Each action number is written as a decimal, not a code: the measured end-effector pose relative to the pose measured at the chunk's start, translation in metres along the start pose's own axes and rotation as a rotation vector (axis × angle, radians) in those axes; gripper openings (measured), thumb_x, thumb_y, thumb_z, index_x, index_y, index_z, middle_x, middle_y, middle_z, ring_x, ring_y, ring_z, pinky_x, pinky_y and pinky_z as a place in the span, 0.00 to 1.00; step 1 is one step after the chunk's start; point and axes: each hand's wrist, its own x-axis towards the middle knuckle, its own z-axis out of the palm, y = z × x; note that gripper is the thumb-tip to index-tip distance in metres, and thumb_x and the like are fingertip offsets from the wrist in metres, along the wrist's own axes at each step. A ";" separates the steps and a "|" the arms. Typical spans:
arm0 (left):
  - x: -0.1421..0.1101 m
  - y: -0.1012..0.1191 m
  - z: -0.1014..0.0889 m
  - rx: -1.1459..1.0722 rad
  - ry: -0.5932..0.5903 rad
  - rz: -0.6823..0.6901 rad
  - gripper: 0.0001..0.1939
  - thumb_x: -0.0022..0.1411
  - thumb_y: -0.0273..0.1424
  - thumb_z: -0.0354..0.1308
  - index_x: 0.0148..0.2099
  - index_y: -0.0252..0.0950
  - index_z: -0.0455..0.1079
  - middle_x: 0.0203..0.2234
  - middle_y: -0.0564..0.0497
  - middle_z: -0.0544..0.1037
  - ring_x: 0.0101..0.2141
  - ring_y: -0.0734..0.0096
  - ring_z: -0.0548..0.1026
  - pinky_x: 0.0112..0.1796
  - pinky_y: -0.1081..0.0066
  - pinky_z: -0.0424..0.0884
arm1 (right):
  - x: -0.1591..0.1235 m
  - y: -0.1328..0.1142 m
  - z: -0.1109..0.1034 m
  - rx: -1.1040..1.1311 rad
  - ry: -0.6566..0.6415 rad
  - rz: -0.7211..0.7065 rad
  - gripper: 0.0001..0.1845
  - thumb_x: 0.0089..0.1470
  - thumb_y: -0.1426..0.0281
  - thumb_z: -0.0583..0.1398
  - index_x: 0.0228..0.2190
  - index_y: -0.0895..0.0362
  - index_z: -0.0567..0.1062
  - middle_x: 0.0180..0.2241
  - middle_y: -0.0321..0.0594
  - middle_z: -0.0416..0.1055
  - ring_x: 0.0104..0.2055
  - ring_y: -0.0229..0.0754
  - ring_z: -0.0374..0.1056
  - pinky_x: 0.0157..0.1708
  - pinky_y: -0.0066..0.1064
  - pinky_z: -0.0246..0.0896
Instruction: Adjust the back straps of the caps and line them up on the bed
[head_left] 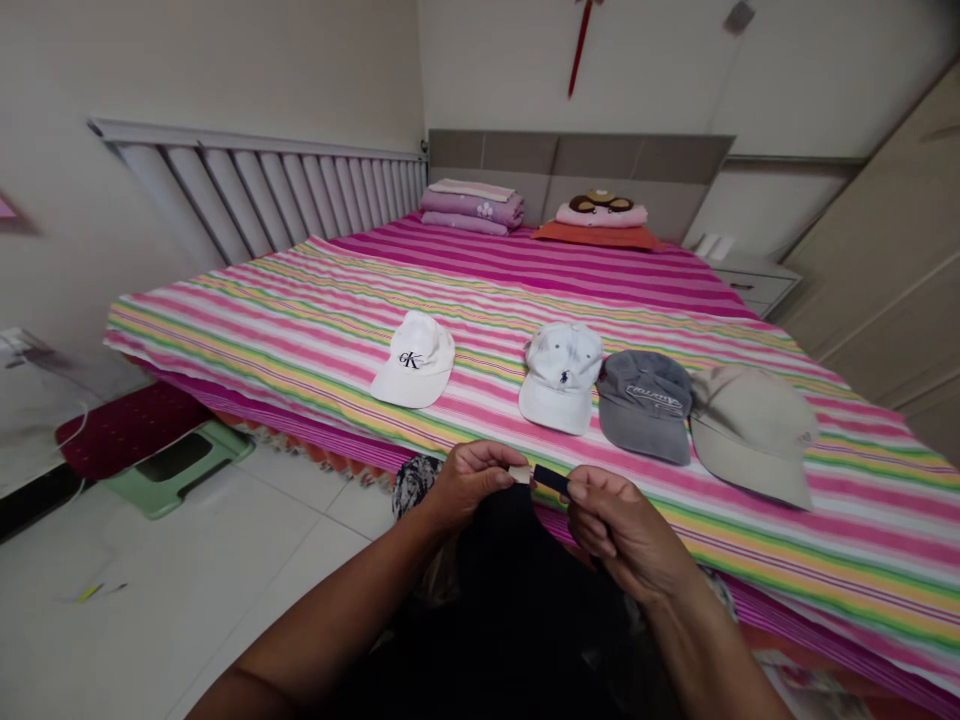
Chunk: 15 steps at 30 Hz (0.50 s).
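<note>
Nearest the lens: a left forearm (322, 625) and a right forearm (709, 645), bare, converging on a mass of black fabric (517, 570), possibly a cap or the wearer's own clothing; cannot be settled. Item held: a dark strap (551, 480) with a cream tab (519, 474) at its end, raised just above the edge of the bed. The left hand (469, 485) has a closed grip, thumb and fingers pinching the tab; the right hand (622, 530) pinches the strap, its grip equally closed. Beyond, in a row on a striped bedspread (862, 520): a white cap (415, 360) embroidered "CK" in black; a second white cap (561, 378) bearing a small navy polo-player emblem; a grey cap (645, 405) with embroidered lettering, illegible; a beige cap (750, 435), no mark readable. Further off: folded lilac bedding (472, 205), an orange pillow (596, 236), a padded headboard (577, 165), a white slatted radiator (262, 190), and a bedside cabinet (754, 285). On the tiled floor (225, 560) at left: a green plastic step stool (176, 465) beside a dark red cushion (127, 428).
</note>
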 end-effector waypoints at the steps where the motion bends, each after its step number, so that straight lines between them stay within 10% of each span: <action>1: 0.000 0.000 0.000 0.003 0.005 0.001 0.14 0.38 0.32 0.67 0.31 0.33 0.74 0.23 0.51 0.77 0.22 0.77 0.71 0.28 0.76 0.66 | 0.000 0.000 0.000 -0.003 0.000 0.008 0.13 0.41 0.65 0.63 0.18 0.59 0.65 0.09 0.24 0.51 0.10 0.25 0.40 0.12 0.21 0.32; 15: -0.003 0.000 0.000 0.043 0.012 0.011 0.14 0.41 0.34 0.65 0.32 0.33 0.74 0.22 0.52 0.76 0.22 0.78 0.70 0.26 0.77 0.64 | 0.004 0.006 0.000 -0.017 -0.001 0.054 0.14 0.41 0.64 0.63 0.18 0.59 0.65 0.08 0.23 0.51 0.10 0.25 0.39 0.12 0.22 0.32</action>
